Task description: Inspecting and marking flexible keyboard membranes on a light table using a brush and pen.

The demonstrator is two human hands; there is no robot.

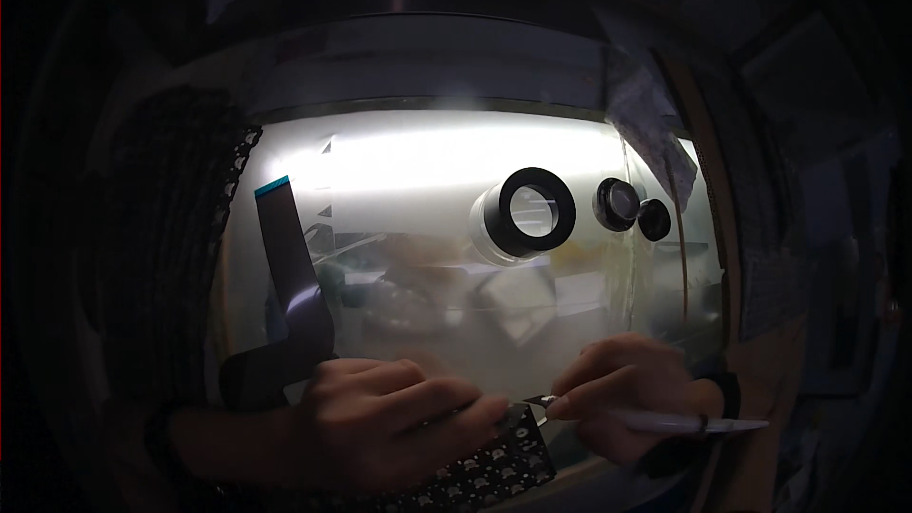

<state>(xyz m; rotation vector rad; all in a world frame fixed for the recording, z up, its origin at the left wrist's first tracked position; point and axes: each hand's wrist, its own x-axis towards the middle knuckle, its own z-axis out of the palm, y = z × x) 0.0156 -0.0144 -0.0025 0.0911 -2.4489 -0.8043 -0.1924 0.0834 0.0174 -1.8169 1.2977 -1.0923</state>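
Observation:
My left hand (pixel 389 423) is at the lower middle, its fingers curled and its fingertips pinched together at the edge of a dark patterned cloth (pixel 518 461). Whatever lies between those fingertips is hidden. A flat dark ribbon cable (pixel 294 275) with a blue end bends just behind this hand; I cannot tell whether they touch. My right hand (pixel 627 394) is closed on a white pen-shaped tool (pixel 655 421). Its small, dark pointed tip is close to my left fingertips, above the corner of the cloth.
Bright light comes from the back of a glassy work surface (pixel 446 147). A black-rimmed magnifier (pixel 565 214) with a clear body stands on it, beside two small black eyepiece-like pieces (pixel 608 204). Dark patterned fabric (pixel 233 176) hangs along the left edge; a crumpled translucent sheet (pixel 655 133) is at the back right.

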